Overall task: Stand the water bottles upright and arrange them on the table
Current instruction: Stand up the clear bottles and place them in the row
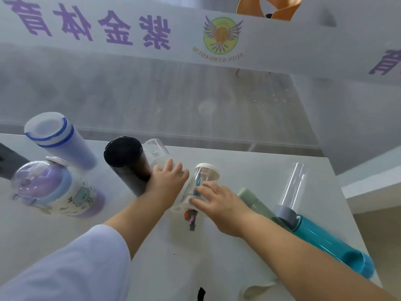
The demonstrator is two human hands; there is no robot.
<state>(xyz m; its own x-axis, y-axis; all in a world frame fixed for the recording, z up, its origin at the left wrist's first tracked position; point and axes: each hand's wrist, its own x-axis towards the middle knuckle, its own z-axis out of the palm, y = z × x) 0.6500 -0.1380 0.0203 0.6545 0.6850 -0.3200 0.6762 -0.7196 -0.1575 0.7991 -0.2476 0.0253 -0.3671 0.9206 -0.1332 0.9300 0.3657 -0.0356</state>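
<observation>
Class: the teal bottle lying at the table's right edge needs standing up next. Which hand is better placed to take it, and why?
The right hand. The teal bottle lies just beside the right forearm, while the left hand rests further off, by the black tumbler. Both hands are on the clear bottle, so the right would probably have to let go first.

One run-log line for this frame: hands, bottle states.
left hand + right hand: both on clear bottle, lying | black bottle: upright | teal bottle: lying | table

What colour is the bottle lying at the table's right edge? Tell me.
Teal blue, see-through, with a grey cap; the head view shows it.
</observation>
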